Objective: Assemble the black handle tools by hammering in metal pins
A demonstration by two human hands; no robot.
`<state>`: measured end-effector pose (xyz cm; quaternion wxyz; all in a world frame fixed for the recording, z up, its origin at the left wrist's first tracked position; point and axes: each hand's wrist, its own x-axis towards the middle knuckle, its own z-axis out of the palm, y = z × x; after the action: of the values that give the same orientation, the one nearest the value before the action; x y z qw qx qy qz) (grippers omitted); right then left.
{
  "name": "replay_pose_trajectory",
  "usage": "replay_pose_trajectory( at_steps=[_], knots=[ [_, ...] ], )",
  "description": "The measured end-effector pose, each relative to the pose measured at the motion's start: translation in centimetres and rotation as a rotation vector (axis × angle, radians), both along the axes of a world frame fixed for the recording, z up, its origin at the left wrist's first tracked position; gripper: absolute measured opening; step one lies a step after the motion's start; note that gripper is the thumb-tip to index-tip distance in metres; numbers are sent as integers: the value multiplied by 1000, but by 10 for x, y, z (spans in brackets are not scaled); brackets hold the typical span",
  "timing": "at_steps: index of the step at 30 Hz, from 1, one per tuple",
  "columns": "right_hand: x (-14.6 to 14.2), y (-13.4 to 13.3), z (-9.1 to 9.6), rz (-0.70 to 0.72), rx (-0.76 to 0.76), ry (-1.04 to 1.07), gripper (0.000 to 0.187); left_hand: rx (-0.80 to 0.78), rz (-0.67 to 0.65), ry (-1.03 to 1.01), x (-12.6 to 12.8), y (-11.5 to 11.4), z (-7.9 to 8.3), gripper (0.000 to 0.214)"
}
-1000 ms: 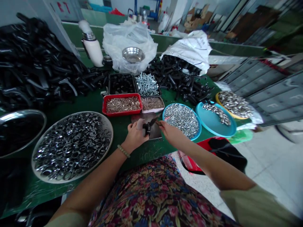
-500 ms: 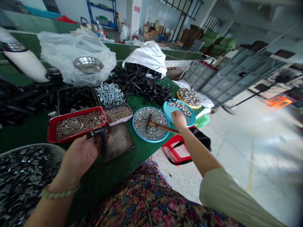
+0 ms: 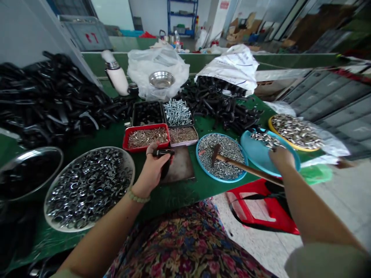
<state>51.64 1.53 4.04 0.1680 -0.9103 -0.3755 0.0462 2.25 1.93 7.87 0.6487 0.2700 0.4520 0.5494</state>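
My left hand (image 3: 151,168) is closed around a black curved plastic part (image 3: 165,164), held just above a flat metal plate (image 3: 181,166). Over at the right, my right hand (image 3: 281,157) reaches into a light blue plate (image 3: 255,152), its fingers drawn together beside small shiny metal pieces (image 3: 265,138). Whatever its fingertips hold is too small and hidden to make out. Between the hands, a round blue tray (image 3: 207,170) carries many small metal nuts (image 3: 224,172). A wooden-handled hammer (image 3: 240,165) lies across that tray, its handle end passing near my right wrist.
Near my left hand are a red tray (image 3: 126,144) of thin pins, a tray of bolts (image 3: 177,112) and a large bowl (image 3: 131,166) of metal rings. Black parts (image 3: 214,102) are heaped behind. A yellow tray (image 3: 301,146) stands at the right, above a red stool (image 3: 255,216).
The view has swung left, bringing in more of the bench's left side. My left hand has turned the black part over. My right hand stays at the light blue plate.
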Motion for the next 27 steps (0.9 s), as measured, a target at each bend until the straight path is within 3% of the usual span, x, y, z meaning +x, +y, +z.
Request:
replay_pose_trajectory(
  at_steps=[4,7,9,11,13,16,20,24,27],
  knots=[
    [-16,-1,10,-20,361,133,28,-10,-18,-15,0,-5,-3,73],
    [-72,2,23,24,708,405,21,2,-55,-8,1,-8,-5,77],
    [-128,1,33,178,832,662,22,8,-56,35,1,-9,-6,75],
    [-187,-3,42,325,782,781,25,7,-40,80,1,-10,-6,72],
    [-240,-8,48,531,638,986,27,-9,-33,86,0,-11,-5,69],
    [-294,-13,56,742,526,1131,22,-47,-61,5,-4,-13,-3,60],
    [-327,-10,59,829,436,1145,22,-23,-105,-50,-10,-17,-6,60],
    [-343,-3,54,865,356,1177,20,105,-98,175,-15,-21,-12,82],
    [-350,-1,51,900,315,1185,18,231,-88,330,-18,-21,-13,84]
  ],
)
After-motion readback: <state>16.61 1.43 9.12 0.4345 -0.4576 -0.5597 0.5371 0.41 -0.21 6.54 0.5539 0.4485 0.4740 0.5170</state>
